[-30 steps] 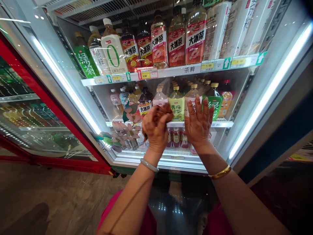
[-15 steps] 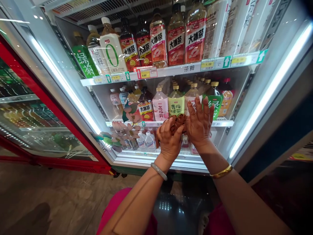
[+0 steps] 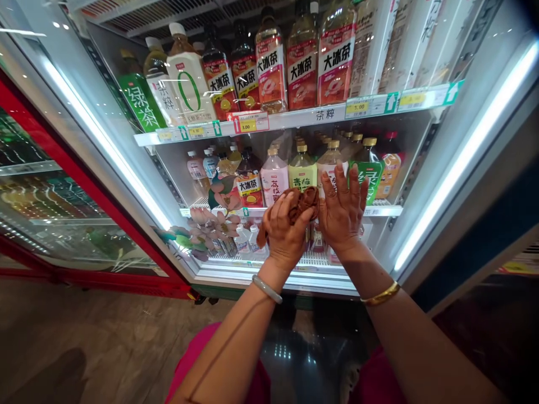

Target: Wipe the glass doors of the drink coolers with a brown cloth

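My left hand [image 3: 287,230] is closed on a crumpled brown cloth [image 3: 306,201], pressed against the glass door of a drinks fridge. Part of the cloth hangs out at the hand's left side. Beside it on the right, my right hand [image 3: 343,209] lies flat on the glass with fingers stretched out and holds nothing. Behind the glass, a pink-labelled bottle [image 3: 274,174] and a yellow-green bottle [image 3: 302,164] stand on the middle shelf, partly hidden by the left hand and cloth. A green-labelled bottle [image 3: 373,168] shows past my right fingers.
Large red-labelled tea bottles [image 3: 337,56] fill the upper shelf [image 3: 290,119]. Flower decals [image 3: 210,230] sit on the lower left of the glass. A red-framed fridge [image 3: 84,168] stands to the left. Dark floor [image 3: 105,336] lies below.
My left hand has shifted slightly left with the cloth, and more cloth shows at its left side. My right hand stays in nearly the same place. The view has moved a little.
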`<state>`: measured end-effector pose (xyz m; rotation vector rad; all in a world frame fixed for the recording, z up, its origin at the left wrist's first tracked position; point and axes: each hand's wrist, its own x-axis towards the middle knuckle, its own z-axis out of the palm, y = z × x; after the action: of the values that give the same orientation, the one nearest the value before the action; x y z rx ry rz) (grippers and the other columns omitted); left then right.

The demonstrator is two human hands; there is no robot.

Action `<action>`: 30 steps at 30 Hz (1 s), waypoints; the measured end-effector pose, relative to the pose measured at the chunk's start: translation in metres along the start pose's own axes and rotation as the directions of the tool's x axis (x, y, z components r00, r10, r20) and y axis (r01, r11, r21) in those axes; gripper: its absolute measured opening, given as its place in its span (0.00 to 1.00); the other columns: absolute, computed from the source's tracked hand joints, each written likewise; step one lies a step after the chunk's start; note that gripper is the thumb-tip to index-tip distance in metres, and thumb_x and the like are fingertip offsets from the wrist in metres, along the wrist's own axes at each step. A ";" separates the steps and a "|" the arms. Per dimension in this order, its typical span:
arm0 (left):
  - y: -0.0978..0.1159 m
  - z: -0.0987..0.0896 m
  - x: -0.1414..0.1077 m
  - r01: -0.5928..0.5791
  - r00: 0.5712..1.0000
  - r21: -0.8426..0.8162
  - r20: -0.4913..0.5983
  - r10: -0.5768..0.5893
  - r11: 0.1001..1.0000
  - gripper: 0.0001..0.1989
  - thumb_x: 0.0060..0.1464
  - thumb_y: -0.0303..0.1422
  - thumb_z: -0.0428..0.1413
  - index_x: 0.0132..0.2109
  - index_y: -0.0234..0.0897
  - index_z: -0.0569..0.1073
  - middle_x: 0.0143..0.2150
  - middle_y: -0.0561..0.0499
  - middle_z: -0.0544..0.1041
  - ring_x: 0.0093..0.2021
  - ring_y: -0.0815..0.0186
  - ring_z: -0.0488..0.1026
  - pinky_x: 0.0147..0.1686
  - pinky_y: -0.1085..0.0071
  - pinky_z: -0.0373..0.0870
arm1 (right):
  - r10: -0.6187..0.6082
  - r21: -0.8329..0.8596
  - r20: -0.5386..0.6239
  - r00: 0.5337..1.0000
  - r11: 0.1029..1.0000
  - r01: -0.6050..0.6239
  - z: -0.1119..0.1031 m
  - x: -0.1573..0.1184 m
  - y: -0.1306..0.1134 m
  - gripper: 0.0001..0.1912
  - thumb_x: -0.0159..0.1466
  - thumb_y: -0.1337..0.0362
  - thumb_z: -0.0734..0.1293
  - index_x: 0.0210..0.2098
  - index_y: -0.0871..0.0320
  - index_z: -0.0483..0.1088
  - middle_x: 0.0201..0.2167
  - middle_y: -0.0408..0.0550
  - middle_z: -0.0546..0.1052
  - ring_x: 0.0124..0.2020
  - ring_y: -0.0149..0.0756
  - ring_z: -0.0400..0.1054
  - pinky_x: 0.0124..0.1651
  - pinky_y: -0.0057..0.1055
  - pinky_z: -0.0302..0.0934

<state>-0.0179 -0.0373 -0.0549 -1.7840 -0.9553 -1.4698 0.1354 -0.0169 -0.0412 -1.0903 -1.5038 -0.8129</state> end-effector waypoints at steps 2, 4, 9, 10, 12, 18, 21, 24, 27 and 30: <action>-0.011 -0.005 0.013 0.052 0.997 -0.011 -0.055 -0.053 0.999 0.16 0.61 0.27 0.58 0.53 0.50 0.78 0.67 0.46 0.67 0.68 0.55 0.64 0.67 0.54 0.59 | 0.004 -0.003 0.001 1.000 1.000 -0.004 -0.001 0.000 -0.001 0.36 0.72 0.62 0.58 0.76 0.42 0.41 0.76 0.44 0.53 0.79 0.42 0.34 0.78 0.59 0.37; -0.028 -0.013 0.031 0.235 0.958 -0.002 -0.166 -0.232 0.972 0.18 0.60 0.25 0.58 0.56 0.43 0.77 0.69 0.42 0.64 0.69 0.53 0.62 0.68 0.52 0.58 | 0.005 -0.007 0.006 1.000 1.000 -0.005 -0.003 0.001 -0.001 0.36 0.72 0.62 0.58 0.76 0.43 0.40 0.76 0.44 0.53 0.79 0.41 0.34 0.77 0.59 0.38; -0.032 -0.017 0.037 0.336 0.926 0.054 -0.203 -0.319 0.940 0.20 0.59 0.24 0.57 0.58 0.38 0.76 0.69 0.38 0.62 0.69 0.49 0.61 0.68 0.50 0.58 | -0.005 -0.008 0.022 1.000 1.000 0.005 -0.003 0.000 0.001 0.37 0.72 0.62 0.58 0.76 0.43 0.40 0.76 0.44 0.53 0.79 0.43 0.34 0.77 0.61 0.39; -0.025 -0.014 0.031 0.292 0.946 0.075 -0.168 -0.277 0.953 0.19 0.59 0.25 0.57 0.56 0.41 0.77 0.69 0.39 0.63 0.69 0.49 0.61 0.68 0.50 0.59 | -0.007 -0.006 0.018 1.000 1.000 0.008 -0.002 0.000 0.001 0.37 0.71 0.62 0.58 0.76 0.43 0.41 0.76 0.44 0.52 0.79 0.43 0.34 0.77 0.61 0.39; -0.009 -0.007 0.018 0.187 0.980 0.082 -0.091 -0.179 0.979 0.18 0.59 0.25 0.56 0.55 0.45 0.77 0.69 0.42 0.65 0.70 0.51 0.61 0.67 0.50 0.59 | -0.011 -0.010 0.005 1.000 1.000 0.011 -0.001 0.000 0.001 0.37 0.71 0.61 0.58 0.76 0.44 0.42 0.76 0.44 0.52 0.79 0.44 0.34 0.77 0.61 0.38; -0.018 -0.011 0.024 0.113 0.991 0.037 -0.081 -0.110 0.993 0.17 0.61 0.26 0.55 0.54 0.47 0.78 0.67 0.44 0.67 0.69 0.54 0.63 0.68 0.53 0.58 | -0.004 -0.026 0.005 1.000 1.000 0.005 -0.001 0.001 -0.001 0.37 0.72 0.62 0.59 0.76 0.44 0.40 0.76 0.44 0.52 0.79 0.41 0.33 0.78 0.59 0.38; -0.043 -0.020 0.037 0.363 0.908 0.005 -0.228 -0.352 0.932 0.20 0.58 0.25 0.55 0.57 0.41 0.76 0.68 0.39 0.63 0.70 0.52 0.60 0.69 0.53 0.56 | 0.000 -0.013 0.024 1.000 1.000 0.000 -0.002 0.001 0.000 0.39 0.71 0.63 0.59 0.76 0.42 0.38 0.76 0.43 0.52 0.79 0.41 0.33 0.78 0.59 0.37; -0.049 -0.019 0.029 0.461 0.861 0.022 -0.253 -0.441 0.887 0.21 0.56 0.26 0.55 0.57 0.39 0.75 0.67 0.38 0.62 0.70 0.51 0.60 0.70 0.52 0.55 | 0.001 -0.007 0.021 1.000 1.000 0.000 -0.001 0.000 0.001 0.39 0.71 0.63 0.59 0.76 0.41 0.38 0.76 0.42 0.52 0.79 0.43 0.34 0.77 0.60 0.37; -0.030 -0.009 0.002 0.356 0.927 0.080 -0.157 -0.341 0.931 0.15 0.58 0.28 0.56 0.51 0.41 0.78 0.67 0.39 0.64 0.69 0.51 0.61 0.68 0.52 0.58 | 0.004 -0.014 0.010 1.000 1.000 -0.004 0.001 -0.001 0.001 0.38 0.71 0.62 0.59 0.76 0.42 0.40 0.76 0.43 0.52 0.79 0.45 0.35 0.77 0.62 0.39; -0.006 0.000 -0.022 0.162 0.986 0.089 -0.054 -0.158 0.983 0.12 0.59 0.27 0.58 0.48 0.46 0.80 0.64 0.42 0.70 0.67 0.54 0.65 0.66 0.54 0.61 | 0.003 -0.015 -0.007 1.000 1.000 -0.003 0.002 -0.001 0.000 0.37 0.71 0.62 0.59 0.76 0.43 0.41 0.76 0.44 0.52 0.79 0.44 0.34 0.77 0.61 0.38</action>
<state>-0.0256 -0.0370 -0.0759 -1.6308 -1.1473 -1.5313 0.1344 -0.0154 -0.0427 -1.0994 -1.4917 -0.8267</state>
